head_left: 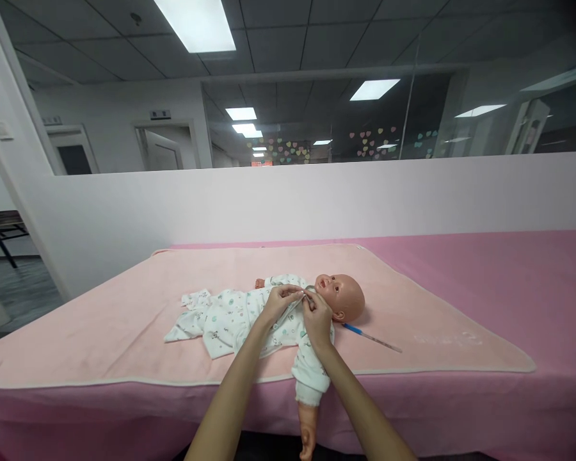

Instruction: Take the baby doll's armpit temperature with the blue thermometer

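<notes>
A baby doll (346,296) lies on its back, its head to the right, dressed in a white printed baby outfit (225,320). Both my hands meet at the front of the outfit, just below the doll's chin. My left hand (282,301) pinches the cloth near the neckline with its fingertips. Close beside it, my right hand (317,314) also has its fingers closed on the cloth there. The exact bit between the fingertips is too small to make out. One doll arm (308,422) hangs over the front table edge; the other points to the back.
Under the doll is a peach blanket (125,307) with a pale border, spread on a pink tablecloth (509,288). A thin thermometer-like stick with a blue end (365,334) lies by the doll's head. Behind the table stands a low white wall (288,198) topped with glass.
</notes>
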`<state>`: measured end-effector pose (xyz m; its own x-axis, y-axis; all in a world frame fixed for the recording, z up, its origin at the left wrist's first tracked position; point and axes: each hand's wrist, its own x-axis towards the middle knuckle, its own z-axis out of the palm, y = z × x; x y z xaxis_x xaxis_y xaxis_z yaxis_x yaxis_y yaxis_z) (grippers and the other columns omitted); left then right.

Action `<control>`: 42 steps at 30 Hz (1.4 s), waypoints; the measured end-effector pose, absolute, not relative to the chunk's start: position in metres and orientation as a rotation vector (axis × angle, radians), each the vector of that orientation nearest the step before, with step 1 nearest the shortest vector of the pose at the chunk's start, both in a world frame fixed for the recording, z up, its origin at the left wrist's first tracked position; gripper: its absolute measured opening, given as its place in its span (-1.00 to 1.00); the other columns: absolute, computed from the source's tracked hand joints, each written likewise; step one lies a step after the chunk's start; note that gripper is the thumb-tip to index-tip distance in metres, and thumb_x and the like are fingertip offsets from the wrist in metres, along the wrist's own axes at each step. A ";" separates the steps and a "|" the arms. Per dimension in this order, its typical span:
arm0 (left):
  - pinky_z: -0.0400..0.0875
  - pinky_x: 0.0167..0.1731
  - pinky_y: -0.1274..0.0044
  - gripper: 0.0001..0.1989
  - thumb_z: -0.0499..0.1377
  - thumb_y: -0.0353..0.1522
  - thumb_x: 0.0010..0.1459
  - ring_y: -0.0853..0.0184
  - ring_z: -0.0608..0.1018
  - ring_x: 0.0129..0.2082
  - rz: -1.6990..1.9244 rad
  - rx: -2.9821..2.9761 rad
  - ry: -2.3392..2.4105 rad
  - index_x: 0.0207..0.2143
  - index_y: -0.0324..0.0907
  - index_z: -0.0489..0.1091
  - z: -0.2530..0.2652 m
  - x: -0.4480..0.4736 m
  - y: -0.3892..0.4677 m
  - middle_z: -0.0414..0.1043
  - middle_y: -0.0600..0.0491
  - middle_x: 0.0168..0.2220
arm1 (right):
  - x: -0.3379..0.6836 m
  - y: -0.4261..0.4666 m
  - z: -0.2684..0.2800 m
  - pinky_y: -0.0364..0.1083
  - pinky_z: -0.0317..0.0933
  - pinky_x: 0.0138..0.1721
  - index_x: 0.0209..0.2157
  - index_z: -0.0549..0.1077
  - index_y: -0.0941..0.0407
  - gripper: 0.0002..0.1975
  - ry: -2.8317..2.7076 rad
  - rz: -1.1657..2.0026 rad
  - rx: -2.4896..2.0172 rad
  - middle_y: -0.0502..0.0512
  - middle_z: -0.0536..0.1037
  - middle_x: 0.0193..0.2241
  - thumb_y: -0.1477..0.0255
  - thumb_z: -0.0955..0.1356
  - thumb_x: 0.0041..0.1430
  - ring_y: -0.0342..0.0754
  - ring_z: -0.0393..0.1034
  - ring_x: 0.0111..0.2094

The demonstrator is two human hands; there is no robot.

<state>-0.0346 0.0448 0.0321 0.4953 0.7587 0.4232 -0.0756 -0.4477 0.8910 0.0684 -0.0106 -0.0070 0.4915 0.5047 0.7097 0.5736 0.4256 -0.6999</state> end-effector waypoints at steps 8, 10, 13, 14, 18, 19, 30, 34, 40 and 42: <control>0.08 -0.58 0.62 -0.68 0.22 -0.28 -0.08 0.49 0.21 -0.60 1.082 1.944 0.671 -0.25 -0.26 0.49 0.025 -0.038 0.047 0.41 0.06 -0.50 | 0.069 -0.012 -0.006 -0.15 0.16 -0.38 -0.34 0.50 0.15 -0.75 -1.114 -0.019 -1.207 0.08 0.50 -0.47 0.43 0.20 0.10 -0.09 0.32 -0.45; 0.03 -0.60 0.62 -0.71 0.19 -0.28 -0.06 0.50 0.17 -0.62 1.132 1.961 0.730 -0.28 -0.26 0.51 0.021 -0.036 0.047 0.33 0.10 -0.60 | 0.069 -0.012 -0.005 -0.15 0.16 -0.37 -0.37 0.49 0.14 -0.76 -1.123 -0.014 -1.202 0.07 0.50 -0.47 0.43 0.21 0.10 -0.09 0.33 -0.43; -0.04 -0.63 0.61 -0.72 0.18 -0.28 -0.05 0.50 0.10 -0.66 1.189 2.004 0.814 -0.31 -0.25 0.52 0.019 -0.034 0.044 0.19 0.15 -0.70 | 0.069 -0.012 -0.005 -0.16 0.15 -0.38 -0.39 0.48 0.14 -0.77 -1.131 -0.007 -1.206 0.06 0.49 -0.48 0.42 0.20 0.10 -0.10 0.32 -0.44; -0.04 -0.63 0.61 -0.72 0.17 -0.28 -0.05 0.50 0.09 -0.66 1.203 2.023 0.835 -0.32 -0.24 0.52 0.019 -0.034 0.042 0.17 0.16 -0.71 | 0.069 -0.012 -0.005 -0.16 0.14 -0.39 -0.40 0.48 0.14 -0.77 -1.131 -0.005 -1.212 0.06 0.49 -0.49 0.41 0.20 0.10 -0.10 0.32 -0.45; 0.00 -0.61 0.61 -0.73 0.15 -0.30 -0.04 0.50 0.10 -0.65 1.249 2.120 0.854 -0.32 -0.23 0.52 0.022 -0.034 0.036 0.22 0.15 -0.69 | 0.068 -0.013 -0.003 -0.16 0.13 -0.42 -0.42 0.46 0.14 -0.76 -1.123 -0.013 -1.229 0.05 0.47 -0.52 0.39 0.19 0.10 -0.10 0.30 -0.48; 0.02 -0.60 0.61 -0.73 0.14 -0.31 -0.05 0.50 0.11 -0.64 1.257 2.141 0.847 -0.31 -0.23 0.52 0.023 -0.034 0.035 0.26 0.14 -0.66 | 0.068 -0.013 -0.003 -0.16 0.13 -0.42 -0.43 0.46 0.15 -0.75 -1.119 -0.015 -1.226 0.05 0.47 -0.53 0.39 0.19 0.10 -0.10 0.30 -0.48; 0.01 -0.60 0.62 -0.75 0.14 -0.32 -0.03 0.50 0.09 -0.63 1.258 2.093 0.815 -0.33 -0.24 0.52 0.025 -0.035 0.032 0.21 0.15 -0.67 | 0.066 -0.014 -0.002 -0.17 0.10 -0.47 -0.43 0.45 0.16 -0.76 -1.085 -0.038 -1.242 0.03 0.44 -0.59 0.36 0.20 0.09 -0.13 0.24 -0.57; 0.02 -0.60 0.62 -0.75 0.12 -0.35 -0.03 0.50 0.10 -0.64 1.256 2.082 0.828 -0.33 -0.24 0.52 0.025 -0.035 0.031 0.20 0.16 -0.68 | 0.067 -0.013 -0.004 -0.17 0.10 -0.47 -0.42 0.45 0.16 -0.77 -1.094 -0.041 -1.252 0.03 0.45 -0.57 0.37 0.21 0.09 -0.14 0.23 -0.58; 0.09 -0.56 0.61 -0.71 0.09 -0.42 -0.06 0.49 0.18 -0.63 1.256 2.085 0.885 -0.28 -0.24 0.50 0.024 -0.033 0.033 0.32 0.13 -0.62 | 0.068 -0.011 -0.006 -0.16 0.12 -0.45 -0.39 0.46 0.15 -0.74 -1.126 -0.040 -1.223 0.05 0.48 -0.53 0.34 0.20 0.12 -0.13 0.26 -0.55; 0.11 -0.56 0.61 -0.72 0.08 -0.42 -0.05 0.47 0.22 -0.61 1.226 2.065 0.860 -0.28 -0.25 0.50 0.022 -0.034 0.036 0.37 0.10 -0.59 | 0.068 -0.010 -0.007 -0.16 0.12 -0.45 -0.40 0.45 0.15 -0.74 -1.133 -0.046 -1.229 0.04 0.47 -0.54 0.34 0.20 0.12 -0.12 0.26 -0.54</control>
<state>-0.0335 0.0359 0.0224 0.3691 0.7672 0.5246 0.2320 -0.6226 0.7473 0.0681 -0.0102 -0.0068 0.4940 0.5208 0.6962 0.5759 0.4039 -0.7108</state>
